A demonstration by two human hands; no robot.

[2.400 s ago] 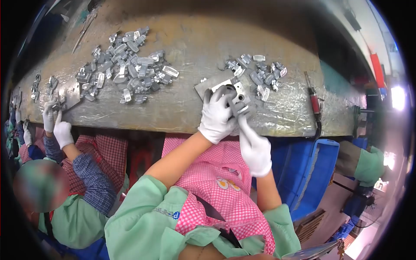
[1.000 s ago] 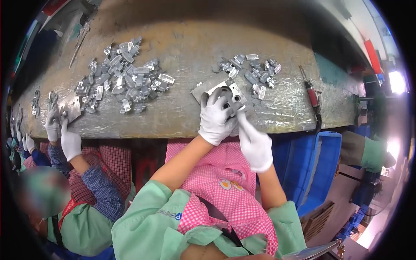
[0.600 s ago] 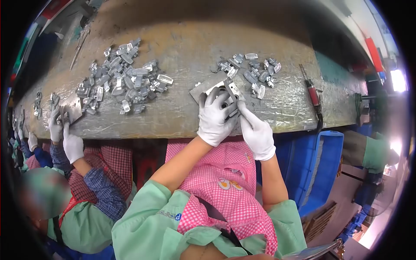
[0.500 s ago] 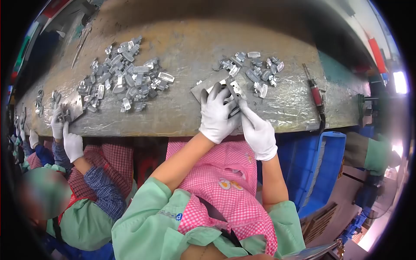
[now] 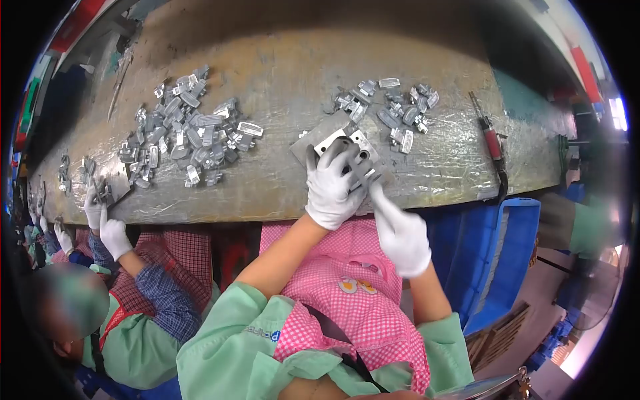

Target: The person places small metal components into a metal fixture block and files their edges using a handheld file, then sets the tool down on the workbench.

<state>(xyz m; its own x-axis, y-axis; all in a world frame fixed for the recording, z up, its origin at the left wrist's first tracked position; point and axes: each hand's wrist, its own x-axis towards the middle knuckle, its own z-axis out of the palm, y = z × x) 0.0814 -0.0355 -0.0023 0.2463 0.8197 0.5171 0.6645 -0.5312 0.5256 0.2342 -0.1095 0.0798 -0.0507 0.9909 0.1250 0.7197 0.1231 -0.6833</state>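
Note:
A metal block with round holes [image 5: 362, 142] sits on a flat metal plate [image 5: 308, 141] near the table's front edge. My gloved left hand [image 5: 331, 187] is closed, its dark-tipped fingers curled around a small grey metal part [image 5: 361, 175] against the block. The fingers hide much of that part. My gloved right hand [image 5: 403, 240] is just right of and below it, smeared by motion. One of its fingers points up towards the part; whether it touches cannot be seen, and its other fingers are unclear.
Small metal castings lie in a large pile [image 5: 193, 127] to the left and a smaller pile [image 5: 400, 110] beyond the block. A red-handled tool [image 5: 492, 143] with a cable lies at right. Blue crates [image 5: 507, 260] stand below the table edge. A co-worker's gloved hands [image 5: 113, 233] work at left.
My right hand has drawn back down, away from the block, and now blurs. My left hand stays at the block, its fingers slightly lower. The view has shifted a little.

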